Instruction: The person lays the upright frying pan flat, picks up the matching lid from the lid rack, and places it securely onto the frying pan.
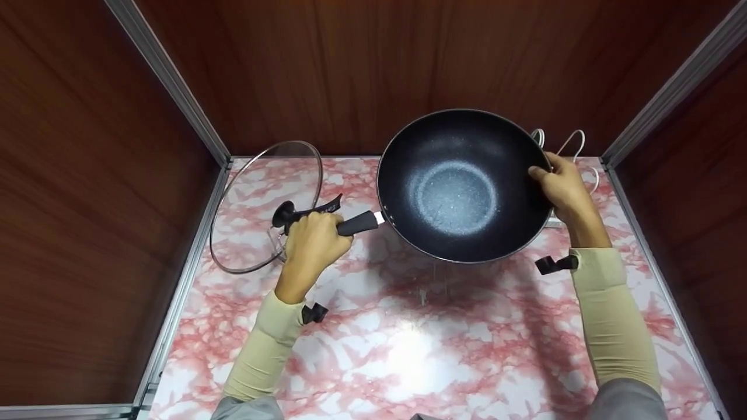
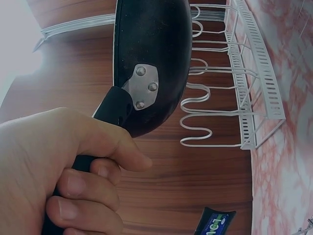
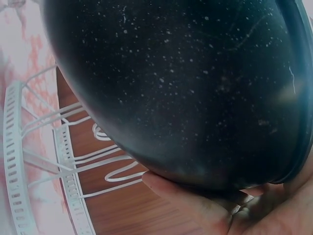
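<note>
A dark wok [image 1: 455,198] with a speckled pale disc at its base is held up above the table, its inside tilted toward the head camera. My left hand [image 1: 315,245] grips its black handle [image 1: 359,223]; a riveted metal bracket [image 2: 143,87] joins that handle to the wok in the left wrist view. On the opposite side my right hand [image 1: 563,184] grips the rim, thumb inside and fingers underneath. The speckled dark underside [image 3: 186,93] fills much of the right wrist view. Left of my left hand, a glass lid [image 1: 251,198] with a black knob [image 1: 283,214] stands tilted.
A white wire rack [image 2: 259,63] stands behind the wok, mostly hidden in the head view. Beside the lid is a black piece with lettering [image 1: 328,207]. The marbled red-and-white table [image 1: 350,350] is enclosed by brown wood-look panels [image 1: 292,70] with metal edging.
</note>
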`<state>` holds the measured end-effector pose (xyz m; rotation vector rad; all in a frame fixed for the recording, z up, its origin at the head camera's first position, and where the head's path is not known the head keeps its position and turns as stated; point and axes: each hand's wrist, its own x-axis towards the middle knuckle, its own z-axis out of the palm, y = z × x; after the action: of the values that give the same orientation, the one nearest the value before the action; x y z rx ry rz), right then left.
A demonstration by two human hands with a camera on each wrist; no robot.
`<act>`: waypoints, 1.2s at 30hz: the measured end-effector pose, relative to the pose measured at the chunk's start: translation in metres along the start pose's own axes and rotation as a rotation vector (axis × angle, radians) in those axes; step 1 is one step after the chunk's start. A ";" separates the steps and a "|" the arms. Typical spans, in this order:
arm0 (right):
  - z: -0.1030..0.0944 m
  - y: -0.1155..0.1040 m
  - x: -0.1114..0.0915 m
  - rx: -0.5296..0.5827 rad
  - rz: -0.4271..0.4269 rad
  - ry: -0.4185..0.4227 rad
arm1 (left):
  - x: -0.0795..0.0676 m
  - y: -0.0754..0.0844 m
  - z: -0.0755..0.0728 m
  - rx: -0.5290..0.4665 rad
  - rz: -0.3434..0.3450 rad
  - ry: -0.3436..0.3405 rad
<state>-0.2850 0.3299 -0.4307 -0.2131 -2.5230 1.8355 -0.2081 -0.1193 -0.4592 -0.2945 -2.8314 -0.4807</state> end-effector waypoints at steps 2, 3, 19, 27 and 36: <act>0.001 0.001 -0.002 -0.001 0.003 -0.002 | -0.001 -0.001 0.000 -0.001 0.004 0.003; 0.001 0.002 -0.003 -0.003 0.003 -0.002 | -0.002 -0.001 0.000 -0.001 0.006 0.005; 0.002 0.009 -0.022 0.050 0.011 -0.030 | -0.011 -0.010 0.003 -0.004 0.056 0.039; 0.002 0.015 -0.031 0.007 -0.014 -0.036 | -0.015 -0.013 0.005 -0.020 0.055 0.025; 0.001 0.020 -0.037 0.020 -0.016 -0.050 | -0.020 -0.015 0.007 -0.015 0.064 0.033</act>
<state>-0.2462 0.3307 -0.4471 -0.1484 -2.5297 1.8835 -0.1944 -0.1340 -0.4760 -0.3751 -2.7783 -0.4886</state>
